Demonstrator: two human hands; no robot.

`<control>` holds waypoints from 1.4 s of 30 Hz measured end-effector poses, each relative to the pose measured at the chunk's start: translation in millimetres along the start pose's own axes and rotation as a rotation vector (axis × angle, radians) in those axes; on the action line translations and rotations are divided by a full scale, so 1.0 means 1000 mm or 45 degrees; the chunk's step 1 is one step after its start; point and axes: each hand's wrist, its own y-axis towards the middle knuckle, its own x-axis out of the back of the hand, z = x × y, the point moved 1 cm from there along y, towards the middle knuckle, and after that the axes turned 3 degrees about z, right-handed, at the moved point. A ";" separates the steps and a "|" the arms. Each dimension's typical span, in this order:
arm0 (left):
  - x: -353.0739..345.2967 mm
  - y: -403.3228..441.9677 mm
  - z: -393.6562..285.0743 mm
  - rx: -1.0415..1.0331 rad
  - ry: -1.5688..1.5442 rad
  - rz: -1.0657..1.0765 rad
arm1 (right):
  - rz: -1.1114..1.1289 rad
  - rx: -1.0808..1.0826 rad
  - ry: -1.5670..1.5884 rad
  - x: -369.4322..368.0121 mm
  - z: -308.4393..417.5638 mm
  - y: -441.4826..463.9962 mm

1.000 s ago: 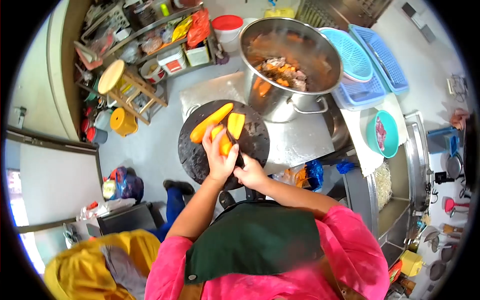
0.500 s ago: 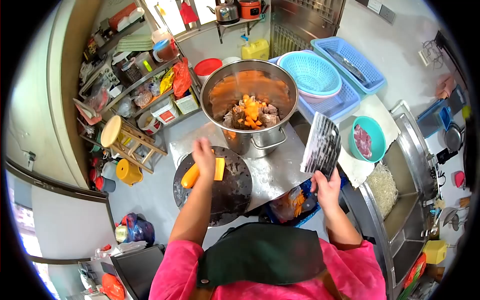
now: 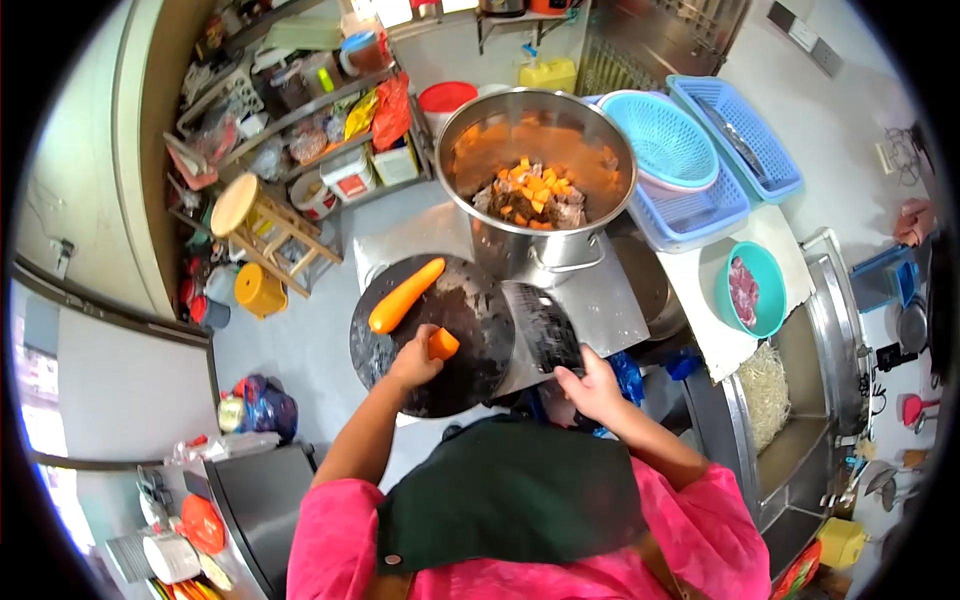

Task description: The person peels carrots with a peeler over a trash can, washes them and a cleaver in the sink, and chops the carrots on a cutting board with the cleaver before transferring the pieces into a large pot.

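My left hand (image 3: pixel 415 360) is closed on a short orange carrot piece (image 3: pixel 444 344) above the round dark chopping board (image 3: pixel 470 300). On the board's left side lies a long peeled carrot (image 3: pixel 406 296), apart from my fingers. My right hand (image 3: pixel 592 387) grips a broad cleaver (image 3: pixel 545 325) with a dark, wet-looking blade, held at the board's right edge. Behind the board stands a large steel pot (image 3: pixel 500 232). Inside it, orange carrot chunks (image 3: pixel 536 186) rest on pieces of meat (image 3: pixel 568 210).
Right of the pot sit a light-blue colander (image 3: pixel 660 140) and a blue basket (image 3: pixel 785 180). A teal bowl (image 3: pixel 768 300) of raw meat stands near the sink (image 3: pixel 790 455), which holds pale strands. A wooden stool (image 3: pixel 235 205) and shelves are at the left.
My left hand has left the long carrot and taken up the short piece. The cleaver has come down from its raised position to the board's right edge. The view has shifted slightly.
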 end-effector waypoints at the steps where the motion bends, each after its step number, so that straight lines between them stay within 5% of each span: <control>1: 0.004 -0.011 0.009 0.024 -0.110 0.127 | 0.129 -0.070 -0.278 -0.005 0.001 0.003; 4: 0.016 -0.027 0.051 0.091 -0.146 0.402 | 0.473 -0.247 -0.713 -0.034 0.005 0.022; 8: 0.037 -0.058 0.047 -0.274 0.251 -0.178 | 0.653 -0.027 -1.018 -0.086 -0.024 0.049; 14: -0.003 -0.098 0.035 -0.300 0.215 -0.576 | 0.909 0.197 -1.292 -0.159 0.015 0.075; 22: -0.018 -0.093 0.040 -0.261 0.278 -0.741 | 1.202 0.268 -1.532 -0.184 0.040 0.086; 34: -0.025 -0.098 0.051 -0.252 0.126 -0.778 | 0.941 0.359 -1.290 -0.207 0.014 0.082; 38: -0.027 -0.104 0.058 -0.311 0.158 -0.766 | 1.165 0.170 -1.518 -0.188 0.037 0.068; 42: -0.032 -0.100 0.057 -0.289 0.147 -0.773 | 1.172 0.267 -1.544 -0.189 0.038 0.067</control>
